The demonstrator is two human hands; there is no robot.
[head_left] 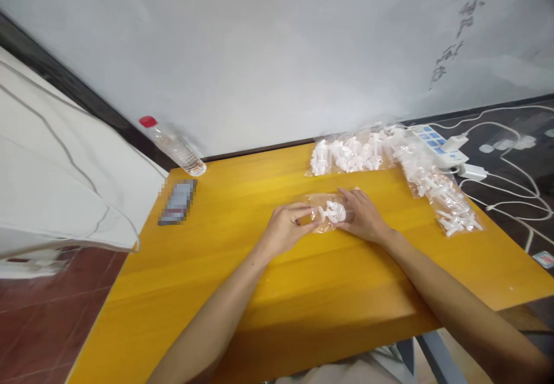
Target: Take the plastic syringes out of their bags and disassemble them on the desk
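Note:
A small clear plastic bag (322,198) with white plastic pieces (333,211) inside lies on the yellow table in front of me. My left hand (286,228) pinches its left edge between thumb and fingers. Over at the right edge, my right hand (365,215) curves around the bag, fingers along the top corner and thumb near the bottom. The exact shape of the white pieces is too small to make out.
Several filled clear bags (355,153) line the table's back edge, and more bags (437,191) run down its right side. A power strip (439,143) with white cables stands behind them. At the left are a red-capped water bottle (177,149) and a phone (178,202). A whiteboard (259,55) rises behind.

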